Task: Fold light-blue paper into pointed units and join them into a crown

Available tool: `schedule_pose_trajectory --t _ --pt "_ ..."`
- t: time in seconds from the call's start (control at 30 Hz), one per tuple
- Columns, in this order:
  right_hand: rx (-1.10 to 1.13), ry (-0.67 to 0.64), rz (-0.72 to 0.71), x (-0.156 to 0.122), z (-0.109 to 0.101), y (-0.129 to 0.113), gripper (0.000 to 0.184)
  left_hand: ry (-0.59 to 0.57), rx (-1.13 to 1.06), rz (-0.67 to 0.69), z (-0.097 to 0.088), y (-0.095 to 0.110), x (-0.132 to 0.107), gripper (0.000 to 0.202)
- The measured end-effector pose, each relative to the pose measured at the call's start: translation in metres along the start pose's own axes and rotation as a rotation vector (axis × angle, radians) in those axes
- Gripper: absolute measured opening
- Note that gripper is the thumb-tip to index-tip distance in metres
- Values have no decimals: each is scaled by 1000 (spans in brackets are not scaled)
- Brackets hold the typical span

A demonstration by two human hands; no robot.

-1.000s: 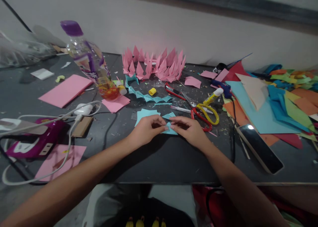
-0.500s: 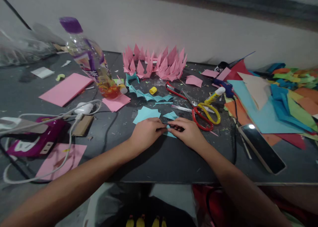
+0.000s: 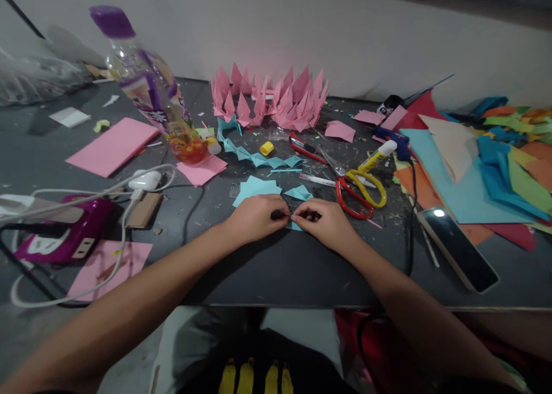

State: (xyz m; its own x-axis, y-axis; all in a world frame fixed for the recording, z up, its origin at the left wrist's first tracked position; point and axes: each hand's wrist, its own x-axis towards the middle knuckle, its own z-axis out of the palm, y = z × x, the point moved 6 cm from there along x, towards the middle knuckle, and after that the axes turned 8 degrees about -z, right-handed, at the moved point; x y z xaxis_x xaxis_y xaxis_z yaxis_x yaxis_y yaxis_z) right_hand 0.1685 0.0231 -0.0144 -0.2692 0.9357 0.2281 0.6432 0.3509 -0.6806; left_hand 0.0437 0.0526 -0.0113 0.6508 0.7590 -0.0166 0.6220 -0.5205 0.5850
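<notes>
My left hand [image 3: 255,217] and my right hand [image 3: 324,223] meet at the middle of the dark table [image 3: 276,267], fingers curled and pinched on a small light-blue folded paper piece [image 3: 295,225] that is mostly hidden under them. Just beyond my hands lie a light-blue paper sheet [image 3: 255,188] and a small blue folded triangle [image 3: 299,193]. Farther back, a chain of blue folded pieces [image 3: 259,158] runs toward a pink folded-paper crown [image 3: 269,102].
Red and yellow scissors [image 3: 353,187], a glue stick [image 3: 377,155] and a phone [image 3: 459,247] lie to the right, beside a pile of coloured paper [image 3: 478,164]. Left are a purple-capped bottle [image 3: 146,89], pink sheets [image 3: 112,146], a magenta device [image 3: 64,233] and white cables [image 3: 86,198].
Both hands have closed in over the blue piece, which now shows less between the fingers. The view has tipped slightly downward.
</notes>
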Motion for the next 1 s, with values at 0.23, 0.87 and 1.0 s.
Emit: schedule_pose_trajectory --t 0.23,0.87,1.0 --pt "-30 -22 -115 1 -1 -4 5 -13 -16 0 1 -2 3 7" --pt "-362 -210 -670 -15 -2 -23 26 -86 152 379 -5 10 -9 16" --pt "-417 -216 -719 -18 0 -29 27 -83 247 402 -4 13 -11 15"
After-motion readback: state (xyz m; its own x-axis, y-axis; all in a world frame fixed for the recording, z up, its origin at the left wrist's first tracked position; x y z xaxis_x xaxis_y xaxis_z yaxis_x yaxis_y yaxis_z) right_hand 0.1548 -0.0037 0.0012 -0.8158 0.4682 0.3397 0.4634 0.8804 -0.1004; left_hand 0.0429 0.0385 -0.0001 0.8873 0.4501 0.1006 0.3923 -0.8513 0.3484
